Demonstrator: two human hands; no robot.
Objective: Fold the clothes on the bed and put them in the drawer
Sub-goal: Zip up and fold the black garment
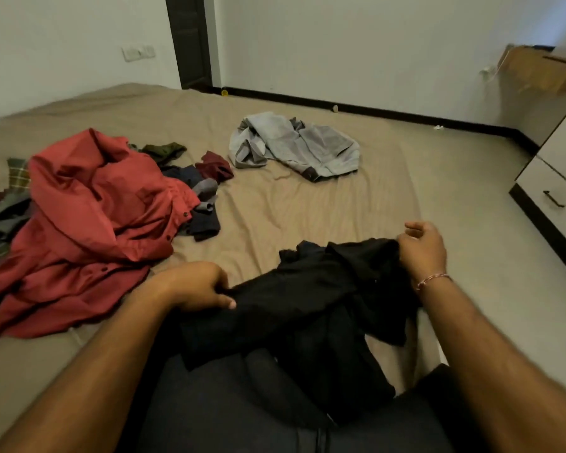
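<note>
A crumpled black garment (321, 299) lies across the near edge of the bed (307, 204) and over my lap. My left hand (196, 286) grips its left end, thumb on top of the cloth. My right hand (422, 250) pinches its far right corner, fingers curled. A red shirt (89, 223) is spread in a heap at the left. A grey garment (294, 145) lies bunched near the middle of the bed. A white drawer (556, 197) with a dark handle stands at the right, shut.
Several small dark, maroon and green garments (203, 188) lie beside the red shirt. A checked cloth (17, 174) shows at the far left. A wooden shelf (543, 70) juts from the right wall. A dark door (190, 40) is at the back.
</note>
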